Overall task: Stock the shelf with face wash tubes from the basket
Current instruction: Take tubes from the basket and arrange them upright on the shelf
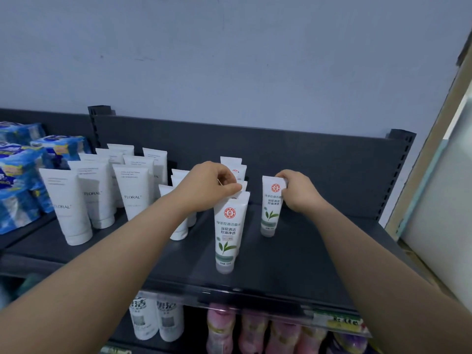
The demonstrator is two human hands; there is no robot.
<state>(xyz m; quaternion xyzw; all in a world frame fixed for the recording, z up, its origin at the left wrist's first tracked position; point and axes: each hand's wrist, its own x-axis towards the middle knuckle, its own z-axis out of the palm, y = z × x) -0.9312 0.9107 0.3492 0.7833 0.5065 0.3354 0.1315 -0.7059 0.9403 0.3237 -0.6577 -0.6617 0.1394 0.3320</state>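
On the dark grey shelf stand white face wash tubes with a red logo and green leaf, cap down. My left hand pinches the top edge of the front tube of a row; more tubes of that row stand behind it, partly hidden by the hand. My right hand grips the top of a separate tube standing to the right. The basket is not in view.
White FLORAL tubes stand in rows at the left of the shelf. Blue packs are stacked on the neighbouring shelf at far left. White bottles and pink bottles fill the shelf below. A wall edge is at the right.
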